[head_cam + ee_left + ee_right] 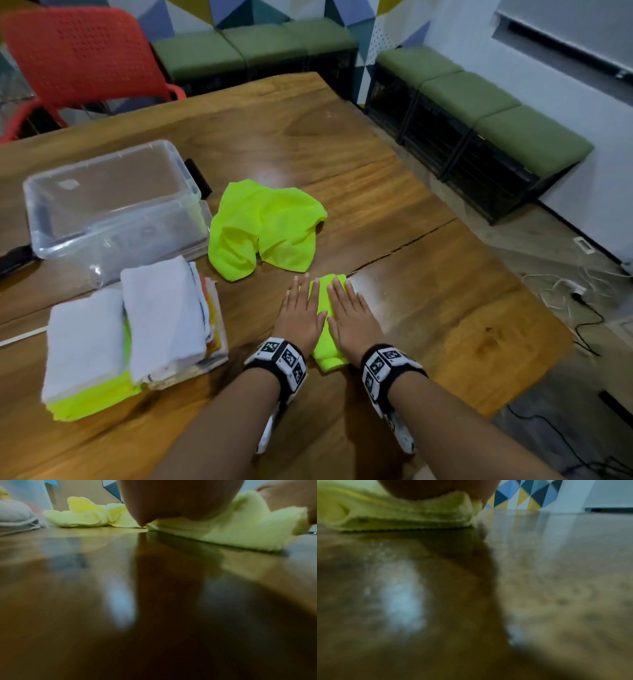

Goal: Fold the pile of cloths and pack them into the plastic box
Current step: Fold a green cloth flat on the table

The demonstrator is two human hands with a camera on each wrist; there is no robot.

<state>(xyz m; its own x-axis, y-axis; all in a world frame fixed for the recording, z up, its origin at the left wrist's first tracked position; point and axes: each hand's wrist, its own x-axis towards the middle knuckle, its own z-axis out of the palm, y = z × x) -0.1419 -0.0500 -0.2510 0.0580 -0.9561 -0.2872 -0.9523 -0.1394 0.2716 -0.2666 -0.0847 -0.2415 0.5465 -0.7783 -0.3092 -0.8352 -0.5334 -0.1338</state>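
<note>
Two stacks (133,329) are lying folded; cloth (325,301) is being pressed by flat, straight-fingered left hand (301,315) and right hand (352,318); pile (263,229) is waiting; box (113,202) is sitting unpacked.

Both forearms reach forward side by side, each with a black-and-white marker band at the wrist. The left hand (301,318) and the right hand (352,320) lie palm down with fingers straight and together, pressing flat on the folded yellow-green cloth (325,356), thumbs nearly touching over its middle.
</note>
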